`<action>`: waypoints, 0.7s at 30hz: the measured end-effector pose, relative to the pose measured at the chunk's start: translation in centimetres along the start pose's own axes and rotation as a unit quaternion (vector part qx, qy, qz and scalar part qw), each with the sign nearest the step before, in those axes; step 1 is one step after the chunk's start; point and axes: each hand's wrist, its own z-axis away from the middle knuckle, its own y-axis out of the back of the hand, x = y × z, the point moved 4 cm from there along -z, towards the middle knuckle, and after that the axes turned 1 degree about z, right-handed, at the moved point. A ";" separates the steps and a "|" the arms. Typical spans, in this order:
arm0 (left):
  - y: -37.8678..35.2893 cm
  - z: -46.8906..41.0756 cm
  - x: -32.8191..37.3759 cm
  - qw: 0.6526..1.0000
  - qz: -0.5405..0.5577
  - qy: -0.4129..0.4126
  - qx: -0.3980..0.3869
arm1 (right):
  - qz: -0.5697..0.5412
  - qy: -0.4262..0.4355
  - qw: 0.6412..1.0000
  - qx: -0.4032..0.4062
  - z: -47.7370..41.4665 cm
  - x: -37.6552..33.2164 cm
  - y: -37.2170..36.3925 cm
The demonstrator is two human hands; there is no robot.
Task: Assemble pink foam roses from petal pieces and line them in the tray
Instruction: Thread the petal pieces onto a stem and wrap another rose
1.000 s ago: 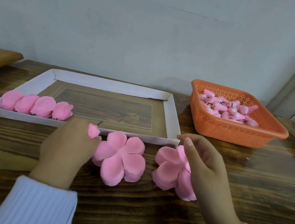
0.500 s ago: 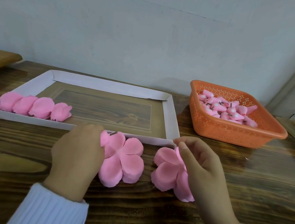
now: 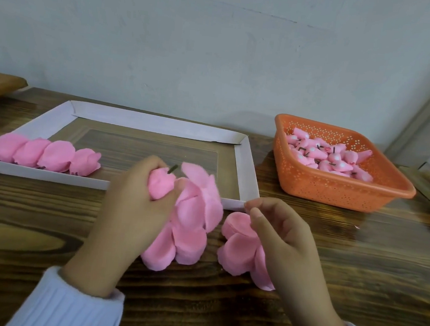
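left hand (image 3: 132,207) fingers curled round bud core (image 3: 160,185), against half-lifted five-petal piece (image 3: 194,213), just before tray (image 3: 244,170) near rim. right hand (image 3: 280,236) fingers curled over second petal piece (image 3: 237,248); cannot tell if gripping. foam likely light, soft, creasable: hold core, not petal edges.

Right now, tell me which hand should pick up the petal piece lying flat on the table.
Right. The right hand hangs over the flat petal piece and seems empty; the left hand grips a bud against the other petal piece.
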 end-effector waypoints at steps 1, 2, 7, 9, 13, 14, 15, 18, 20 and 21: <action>-0.5 0.3 0.4 0.997 0.077 0.028 -0.010 | -0.015 -0.007 1.000 -0.012 0.0 0.1 -0.2; -1.0 0.7 0.7 0.985 0.155 0.067 -0.021 | -0.045 -0.021 0.998 -0.028 0.1 0.2 -0.4; -4.3 2.0 0.8 0.890 0.400 0.197 -0.095 | -0.249 -0.205 0.941 -0.104 0.5 1.0 -2.0; -4.7 2.3 0.9 0.883 0.410 0.195 -0.120 | -0.338 -0.242 0.897 -0.148 0.6 0.8 -2.4; -5.0 2.5 0.8 0.900 0.355 0.183 -0.174 | -0.430 -0.267 0.851 -0.136 0.4 1.0 -1.9; -5.1 2.6 0.7 0.911 0.324 0.180 -0.182 | -0.425 -0.269 0.853 -0.137 0.3 1.3 -1.7; -5.1 2.6 0.6 0.922 0.291 0.177 -0.185 | -0.412 -0.275 0.857 -0.140 0.4 1.4 -1.5; -4.6 2.5 0.7 0.955 0.219 0.144 -0.138 | -0.402 -0.284 0.866 -0.089 0.3 1.5 -0.6; -4.2 2.3 0.8 0.974 0.186 0.104 -0.079 | -0.401 -0.259 0.879 0.001 0.1 1.5 0.2; -4.0 2.2 1.0 0.978 0.181 0.087 -0.056 | -0.360 -0.238 0.901 0.053 0.1 1.6 0.8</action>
